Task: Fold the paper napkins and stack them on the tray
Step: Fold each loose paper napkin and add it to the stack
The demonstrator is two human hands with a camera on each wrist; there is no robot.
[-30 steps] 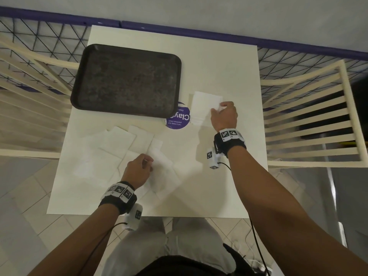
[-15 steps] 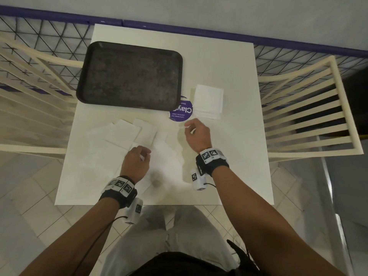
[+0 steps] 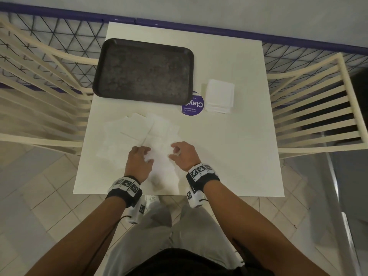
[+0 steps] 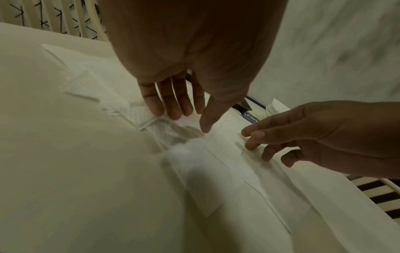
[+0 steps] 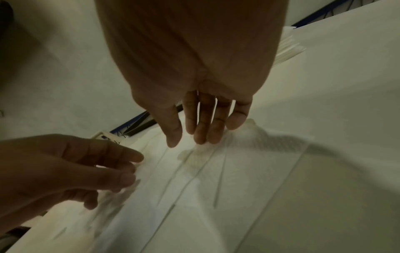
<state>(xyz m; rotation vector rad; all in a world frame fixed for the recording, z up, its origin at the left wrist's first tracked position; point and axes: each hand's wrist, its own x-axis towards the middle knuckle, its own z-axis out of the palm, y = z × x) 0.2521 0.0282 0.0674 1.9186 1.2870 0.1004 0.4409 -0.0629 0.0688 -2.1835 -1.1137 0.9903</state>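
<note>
A dark empty tray (image 3: 143,70) lies at the table's far left. To its right sits a small stack of folded white napkins (image 3: 219,96). Several unfolded napkins (image 3: 137,132) lie overlapping in front of the tray. Both hands rest on the nearest one (image 3: 161,156). My left hand (image 3: 148,155) touches its left side with fingers (image 4: 173,106) nearly straight and thumb apart. The right hand (image 3: 174,152) touches the right side with extended fingers (image 5: 205,126). Neither hand grips the paper.
A round purple sticker (image 3: 192,105) lies between the tray and the folded stack. Cream slatted chairs (image 3: 318,108) flank the white table (image 3: 239,156) on both sides. A mesh fence with a purple rail (image 3: 199,26) runs behind it.
The right hand left the folded stack and came back toward me to the loose napkins, beside the left hand. The left hand stayed on the napkins and straightened its fingers.
</note>
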